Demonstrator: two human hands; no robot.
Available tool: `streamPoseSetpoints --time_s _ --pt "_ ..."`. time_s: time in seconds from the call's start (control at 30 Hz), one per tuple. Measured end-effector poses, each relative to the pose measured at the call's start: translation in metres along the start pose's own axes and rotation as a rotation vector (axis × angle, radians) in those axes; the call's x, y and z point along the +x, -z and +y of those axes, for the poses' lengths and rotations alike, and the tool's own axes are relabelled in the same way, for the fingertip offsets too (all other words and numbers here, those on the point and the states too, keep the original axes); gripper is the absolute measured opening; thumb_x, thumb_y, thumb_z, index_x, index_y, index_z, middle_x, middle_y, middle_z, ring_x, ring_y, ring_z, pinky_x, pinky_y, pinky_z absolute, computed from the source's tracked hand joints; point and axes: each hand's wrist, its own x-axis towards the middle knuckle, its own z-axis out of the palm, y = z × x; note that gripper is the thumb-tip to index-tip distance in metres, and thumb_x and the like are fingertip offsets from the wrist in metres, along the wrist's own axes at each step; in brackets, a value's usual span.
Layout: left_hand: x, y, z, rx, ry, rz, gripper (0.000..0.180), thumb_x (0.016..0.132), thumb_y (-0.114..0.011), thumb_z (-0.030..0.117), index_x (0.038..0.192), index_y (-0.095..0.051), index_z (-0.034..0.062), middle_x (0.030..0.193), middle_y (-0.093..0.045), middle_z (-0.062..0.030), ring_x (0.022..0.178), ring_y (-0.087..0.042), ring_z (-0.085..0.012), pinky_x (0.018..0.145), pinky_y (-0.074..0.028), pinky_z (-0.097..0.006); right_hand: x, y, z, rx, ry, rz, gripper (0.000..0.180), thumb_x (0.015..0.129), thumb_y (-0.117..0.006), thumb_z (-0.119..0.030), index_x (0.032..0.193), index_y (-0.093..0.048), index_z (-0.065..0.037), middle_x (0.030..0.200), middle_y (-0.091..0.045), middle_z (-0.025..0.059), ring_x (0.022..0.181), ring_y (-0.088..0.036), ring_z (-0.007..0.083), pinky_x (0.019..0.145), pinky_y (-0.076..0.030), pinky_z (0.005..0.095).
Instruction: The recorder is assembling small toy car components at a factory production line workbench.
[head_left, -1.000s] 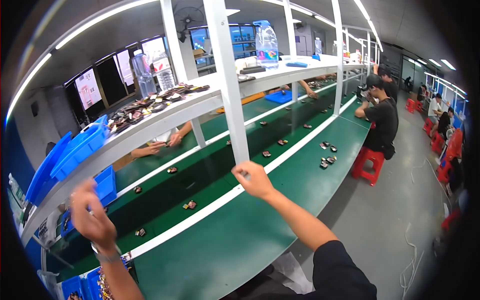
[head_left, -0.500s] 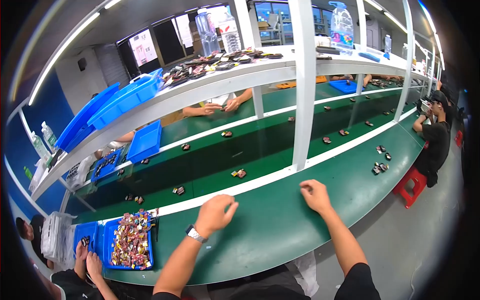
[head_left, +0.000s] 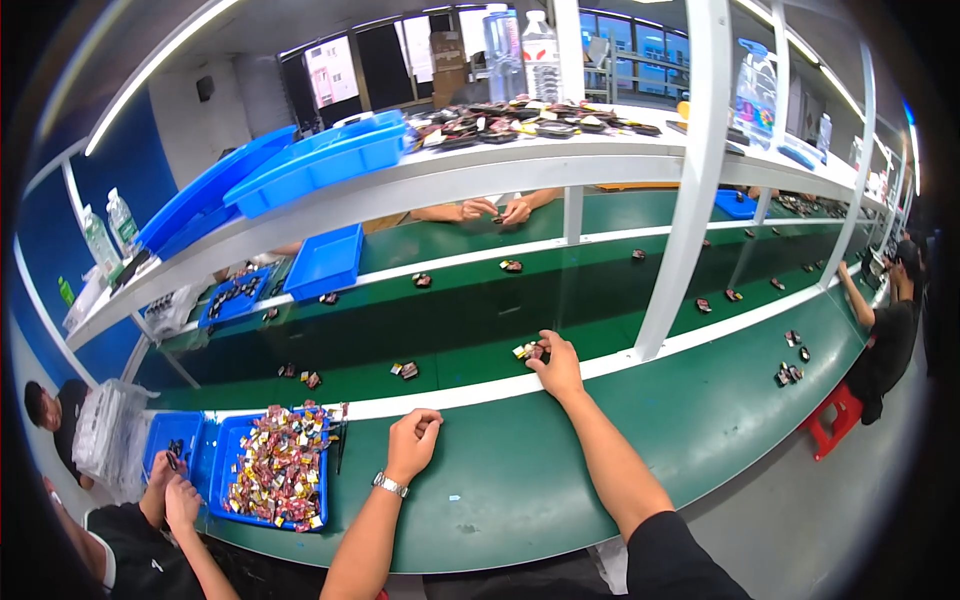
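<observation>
My right hand (head_left: 560, 370) reaches over the belt's near white rail. Its thumb and fingers close around a small dark part with pink and yellow-white pieces (head_left: 532, 352); the exact kind is too small to tell. My left hand (head_left: 413, 445), with a metal-band watch (head_left: 389, 484) on its wrist, hovers over the green worktop (head_left: 500, 480). Its fingers are curled in toward the thumb, and nothing shows in them. Left of it stands a blue tray (head_left: 222, 465) heaped with similar small parts (head_left: 280, 465).
Similar parts dot the green belt (head_left: 460, 375), and a few lie on the worktop's right (head_left: 789, 375). A white post (head_left: 685, 200) rises right of my right hand, carrying a shelf (head_left: 600, 160). Co-workers' hands (head_left: 175, 490) work at the left, others (head_left: 497, 210) across the belt.
My right hand has moved left and forward from above the worktop to a part on the belt. My left hand's fingers have curled in more. The view has shifted, and parts on the belt have changed place.
</observation>
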Motion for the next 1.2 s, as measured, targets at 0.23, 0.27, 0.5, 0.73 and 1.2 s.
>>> streamPoseSetpoints --time_s 0.23,0.27,0.5,0.73,1.2 --pt "0.006 0.005 0.012 -0.667 0.318 -0.358 0.034 0.102 -0.05 0.024 0.119 -0.06 -0.0033 0.101 -0.069 -0.0091 0.075 -0.062 -0.0109 0.064 -0.052 -0.024 -0.078 0.042 -0.098 0.333 0.479 -0.65 0.067 0.074 -0.078 -0.009 0.135 -0.05 -0.007 0.121 -0.066 0.0026 0.119 -0.051 0.0282 0.104 -0.041 0.0386" --pt "0.006 0.008 0.013 -0.786 0.405 -0.465 0.036 0.103 -0.048 0.026 0.121 -0.058 -0.0041 0.103 -0.068 -0.0098 0.077 -0.062 -0.0115 0.066 -0.053 -0.025 -0.085 0.042 -0.106 0.356 0.492 -0.701 0.068 0.074 -0.078 -0.01 0.136 -0.049 -0.007 0.121 -0.066 0.0021 0.12 -0.05 0.0288 0.105 -0.04 0.0389" --pt "0.001 0.008 0.019 -0.898 0.441 -0.501 0.037 0.102 -0.049 0.017 0.133 -0.051 -0.0021 0.107 -0.065 -0.0094 0.086 -0.065 -0.0139 0.073 -0.056 -0.027 -0.092 0.038 -0.112 0.301 0.532 -0.614 0.047 0.077 -0.069 -0.001 0.123 -0.062 -0.01 0.129 -0.056 0.0106 0.12 -0.052 0.0283 0.102 -0.045 0.0391" --pt "-0.003 0.001 0.024 -0.911 0.438 -0.372 0.036 0.101 -0.049 0.01 0.134 -0.047 -0.0021 0.114 -0.063 -0.0135 0.1 -0.066 -0.0203 0.087 -0.058 -0.032 -0.096 0.035 -0.11 0.23 0.593 -0.488 0.03 0.078 -0.066 -0.001 0.107 -0.066 -0.008 0.127 -0.057 0.0097 0.12 -0.051 0.0305 0.098 -0.046 0.0393" --pt "-0.001 0.001 0.019 -0.99 0.431 -0.483 0.037 0.095 -0.053 -0.001 0.131 -0.046 0.0 0.121 -0.059 -0.0138 0.109 -0.062 -0.02 0.097 -0.054 -0.035 -0.1 0.017 -0.104 0.282 0.504 -0.441 0.007 0.081 -0.069 -0.009 0.088 -0.069 -0.006 0.122 -0.059 0.0087 0.117 -0.053 0.0286 0.095 -0.047 0.0386"
